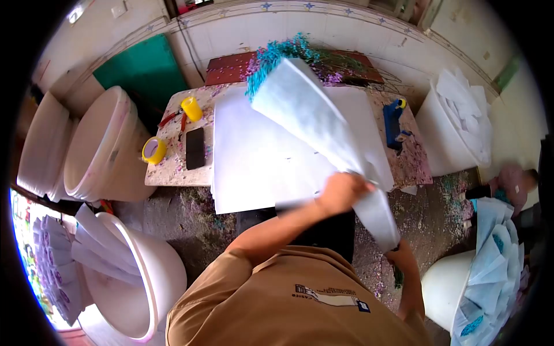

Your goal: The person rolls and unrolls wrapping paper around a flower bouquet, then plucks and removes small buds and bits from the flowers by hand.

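A long cone of white paper [311,109] slants from the back of the table down to my body, its wide end beside teal and purple flowers [277,55]. My left hand [344,193] is closed round the middle of the cone. At its narrow lower end, my right hand [401,258] is closed on the paper, with green stems [398,277] showing below. Under the cone, flat white sheets [259,155] cover the middle of the table.
Left on the table [173,176] are yellow tape rolls [154,150], red-handled pliers [170,119] and a black phone [195,149]. A blue tape dispenser [392,124] stands right. Large white tubs [95,144] flank both sides; wrapped bundles [490,271] fill one. A person [511,184] is at far right.
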{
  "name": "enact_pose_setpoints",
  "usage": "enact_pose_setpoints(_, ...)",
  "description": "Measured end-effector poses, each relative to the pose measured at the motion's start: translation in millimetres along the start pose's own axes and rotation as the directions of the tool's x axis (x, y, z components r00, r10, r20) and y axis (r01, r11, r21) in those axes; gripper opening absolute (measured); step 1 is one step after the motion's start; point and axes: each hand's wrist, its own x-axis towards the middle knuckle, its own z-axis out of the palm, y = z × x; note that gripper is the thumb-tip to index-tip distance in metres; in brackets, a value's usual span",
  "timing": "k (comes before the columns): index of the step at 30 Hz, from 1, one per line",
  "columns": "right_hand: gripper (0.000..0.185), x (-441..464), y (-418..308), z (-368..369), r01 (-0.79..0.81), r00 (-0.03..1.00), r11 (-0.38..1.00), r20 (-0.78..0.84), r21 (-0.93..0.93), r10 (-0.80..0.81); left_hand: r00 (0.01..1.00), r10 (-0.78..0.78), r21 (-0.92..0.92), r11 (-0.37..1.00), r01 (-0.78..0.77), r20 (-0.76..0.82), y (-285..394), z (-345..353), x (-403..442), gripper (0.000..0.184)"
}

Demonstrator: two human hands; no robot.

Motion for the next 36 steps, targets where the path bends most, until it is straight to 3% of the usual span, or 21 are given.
enact_pose_setpoints(2, 0.026, -7.2, -15.2, -8.0, 0.056, 0.993, 0.997, -0.105, -0.047, -0.061, 0.958, 0.263, 0.053, 0.961, -0.27, 0.119, 48.1, 9.2, 2.9, 0.012)
enact_pose_setpoints(5, 0.024, -9.7, -39.7, -24.0, 0.13, 0.931, 0.951, -0.295, -0.279, -0.214, 0.841, 0.294, 0.01, 0.942, -0.334, 0.454, 102.4, 24.1, -4.7, 0.016)
enact_pose_setpoints(6, 0.023, -11.5, -52.5, -22.3, 0.379, 0.861, 0.87, -0.223, -0.316, -0.456, 0.753, 0.365, 0.116, 0.858, -0.5, 0.547, 97.3, 82.1, -22.6, 0.018)
enact_pose_setpoints(7, 0.022, -12.0, -58.8, -20.3, 0.598, 0.733, 0.731, -0.144, -0.329, -0.664, 0.819, 0.488, 0.144, 0.826, -0.545, 0.301, 94.9, 96.9, -35.5, 0.018)
enact_pose_setpoints(8, 0.022, -3.0, -36.9, -26.9, 0.598, 0.738, 0.731, -0.129, -0.329, -0.662, 0.82, 0.572, 0.196, 0.8, -0.566, 0.031, 93.6, 109.4, -47.7, 0.019)
enact_pose_setpoints(10, 0.02, 38.5, 28.6, -54.5, 0.419, 0.615, 0.509, -0.177, -0.752, -0.768, 0.851, 0.465, -0.112, 0.885, -0.452, 0.244, 75.3, 100.4, -46.1, 0.023)
enact_pose_setpoints(11, 0.02, 53.5, 19.3, -55.8, 0.307, 0.623, 0.52, -0.245, -0.797, -0.743, 0.616, 0.402, -0.249, 0.913, -0.323, 0.677, 77.4, 52.4, -21.9, 0.024)
enact_pose_setpoints(12, 0.013, 37.0, -35.7, -46.7, 0.349, 0.718, 0.565, -0.174, -0.748, -0.674, 0.487, 0.412, -0.337, 0.911, -0.238, 0.77, 74.5, 23.6, -12.0, 0.024)
enact_pose_setpoints(13, 0.014, 45.5, -38.9, -48.5, 0.255, 0.703, 0.517, -0.21, -0.817, -0.679, 0.493, 0.496, -0.412, 0.868, -0.276, 0.715, 71.2, -8.7, -7.7, 0.023)
enact_pose_setpoints(14, 0.021, 62.7, -27.6, -57.2, 0.18, 0.727, 0.487, -0.218, -0.855, -0.651, 0.607, 0.469, -0.474, 0.864, -0.167, 0.642, 63.6, -43.0, -3.2, 0.019)
enact_pose_setpoints(15, 0.028, 82.0, -18.4, -68.3, 0.109, 0.747, 0.454, -0.228, -0.884, -0.625, 0.731, 0.497, -0.464, 0.842, -0.276, 0.467, 38.7, -58.2, 1.8, 0.018)
enact_pose_setpoints(17, 0.047, 109.0, -18.4, -85.4, 0.0, 0.642, 0.267, -0.205, -0.964, -0.739, 0.899, 0.415, 0.022, 0.906, -0.422, 0.144, -9.1, -109.5, 26.0, 0.025)
enact_pose_setpoints(18, 0.065, 112.5, -36.5, -89.2, -0.118, 0.69, 0.227, -0.245, -0.967, -0.681, 0.977, 0.211, 0.382, 0.903, -0.198, 0.008, -26.6, -128.4, 32.5, 0.032)
enact_pose_setpoints(20, 0.079, 108.4, -91.1, -87.1, -0.234, 0.732, 0.378, -0.418, -0.896, -0.537, 0.962, 0.158, 0.772, 0.631, 0.076, -0.224, -66.8, -146.1, 37.4, 0.047)
enact_pose_setpoints(21, 0.069, 109.8, -113.7, -83.4, -0.309, 0.736, 0.459, -0.515, -0.833, -0.439, 0.975, 0.087, 0.781, 0.614, 0.11, -0.205, -95.1, -146.7, 34.2, 0.053)
enact_pose_setpoints(25, 0.049, 219.9, -86.7, -92.8, 0.157, 0.633, 0.801, -0.564, -0.577, -0.53, 0.979, 0.006, 0.813, 0.557, 0.167, -0.205, -129.3, -130.4, 28.8, 0.065)
enact_pose_setpoints(26, 0.05, 226.4, -108.6, -73.5, 0.08, 0.728, 0.817, -0.526, -0.571, -0.439, 0.975, -0.002, 0.811, 0.554, 0.187, -0.223, -129.1, -127.9, 29.4, 0.065)
enact_pose_setpoints(27, 0.052, 224.1, -134.6, -46.7, 0.001, 0.81, 0.822, -0.481, -0.57, -0.335, 0.976, -0.001, 0.809, 0.56, 0.179, -0.216, -130.5, -128.6, 28.8, 0.064)
enact_pose_setpoints(29, 0.047, 199.7, -169.9, -3.7, -0.093, 0.758, 0.685, -0.498, -0.722, -0.422, 0.979, 0.0, 0.798, 0.579, 0.166, -0.204, -131.2, -130.7, 25.8, 0.064)
enact_pose_setpoints(33, 0.032, 233.7, -125.4, -45.8, -0.054, 0.721, 0.568, -0.426, -0.821, -0.547, 0.977, 0.04, 0.771, 0.621, 0.139, -0.208, -131.2, -131.0, 24.2, 0.063)
enact_pose_setpoints(36, 0.03, 223.9, -104.7, -95.2, -0.276, 0.719, 0.509, -0.527, -0.815, -0.453, 0.979, 0.003, 0.765, 0.624, 0.156, -0.203, -135.0, -129.6, 24.7, 0.063)
